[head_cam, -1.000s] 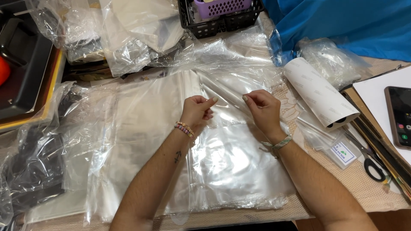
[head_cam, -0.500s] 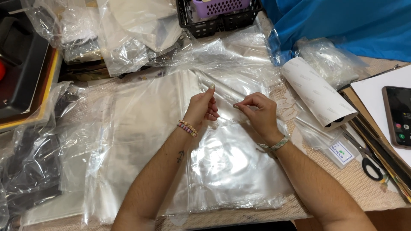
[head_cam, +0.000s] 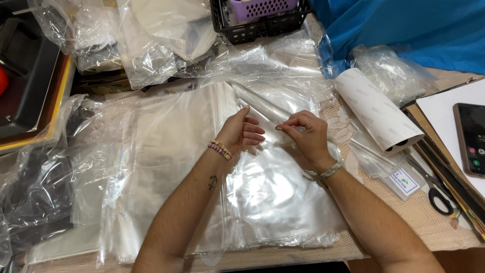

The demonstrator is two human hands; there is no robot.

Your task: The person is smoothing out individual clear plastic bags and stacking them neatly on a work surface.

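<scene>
- Stack of clear plastic bags (head_cam: pixel 262 202) is spread flat across the lower centre of the frame, on a table with a beige woven cover (head_cam: pixel 404 222).
- Both forearms are laid over the stack, reaching up from the bottom edge.
- Left hand (head_cam: pixel 240 132), centre frame: fingers loosely curled, side of the hand rested on the plastic; whether anything is gripped cannot be told.
- Right hand (head_cam: pixel 303 134), just right of it: thumb and fingertips pinched shut on a thin strip (head_cam: pixel 262 108) of clear film that runs up and left from the pinch.
- The hands are close together, fingertips nearly touching.
- Right of the hands: a white paper roll (head_cam: pixel 376 116) is lying at a slant; below it a small labelled packet (head_cam: pixel 404 182) and black-handled scissors (head_cam: pixel 437 194).
- Far right edge: a phone (head_cam: pixel 472 136) is set on white paper.
- Left edge: crumpled clear film (head_cam: pixel 45 172) is piled beside a black tray with a yellow rim (head_cam: pixel 25 96).
- Top of frame: more loose bags (head_cam: pixel 146 55), a black basket (head_cam: pixel 257 28) with a purple one (head_cam: pixel 265 7) inside it, and blue cloth (head_cam: pixel 404 30) at upper right.
</scene>
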